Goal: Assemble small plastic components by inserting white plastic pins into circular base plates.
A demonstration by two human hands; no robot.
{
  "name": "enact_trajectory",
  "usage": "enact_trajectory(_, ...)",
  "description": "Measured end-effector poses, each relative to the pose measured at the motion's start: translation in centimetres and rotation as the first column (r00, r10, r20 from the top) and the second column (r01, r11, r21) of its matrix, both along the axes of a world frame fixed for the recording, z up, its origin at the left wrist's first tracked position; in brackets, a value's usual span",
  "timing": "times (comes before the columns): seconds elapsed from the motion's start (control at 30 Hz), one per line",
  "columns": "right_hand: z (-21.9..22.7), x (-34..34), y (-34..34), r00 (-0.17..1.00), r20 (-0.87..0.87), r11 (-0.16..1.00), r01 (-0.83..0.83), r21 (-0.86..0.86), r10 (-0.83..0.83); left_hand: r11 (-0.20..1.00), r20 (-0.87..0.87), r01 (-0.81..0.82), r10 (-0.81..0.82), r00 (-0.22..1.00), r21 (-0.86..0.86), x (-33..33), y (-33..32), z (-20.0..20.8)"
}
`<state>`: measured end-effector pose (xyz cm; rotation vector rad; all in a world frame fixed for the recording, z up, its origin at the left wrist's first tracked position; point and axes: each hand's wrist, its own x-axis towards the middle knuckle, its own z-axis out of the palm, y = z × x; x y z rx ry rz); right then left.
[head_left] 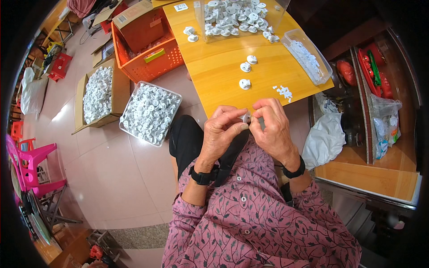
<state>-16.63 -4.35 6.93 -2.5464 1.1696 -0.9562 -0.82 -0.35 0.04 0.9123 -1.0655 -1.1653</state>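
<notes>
Our left hand (220,131) pinches a small white plastic piece (245,117) near the yellow wooden table (210,62); our right hand (273,129) meets it, grip unclear. We spot a white, dark-printed rectangular label (181,7).

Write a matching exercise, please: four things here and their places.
Things
1. Small white plastic part
2. Orange perforated crate
3. Magenta plastic chair
4. Shallow clear tray

Places
A. far left of the picture
B. wooden table's right edge, white pieces inside
C. fingertips of left hand and right hand
D. just left of the table

Pairs: 1-C, 2-D, 3-A, 4-B
</notes>
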Motion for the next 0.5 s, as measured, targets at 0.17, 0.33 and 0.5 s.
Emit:
enact_trajectory(0.17,-0.36,0.20,0.44,0.995,0.104,0.997,-0.015,0.077,0.007,1.000,-0.023,0.006,-0.006,1.000,0.006,0.08,0.04,0.03)
enact_trajectory(0.33,-0.50,0.31,0.70,0.981,0.192,0.991,-0.015,0.136,-0.011,1.000,-0.122,0.027,-0.026,0.992,0.011,0.20,0.02,-0.25)
enact_trajectory(0.5,-0.42,0.26,0.71,0.967,0.254,0.983,-0.036,0.181,-0.012,0.999,-0.193,0.041,-0.036,0.981,0.024,0.08,-0.03,-0.17)
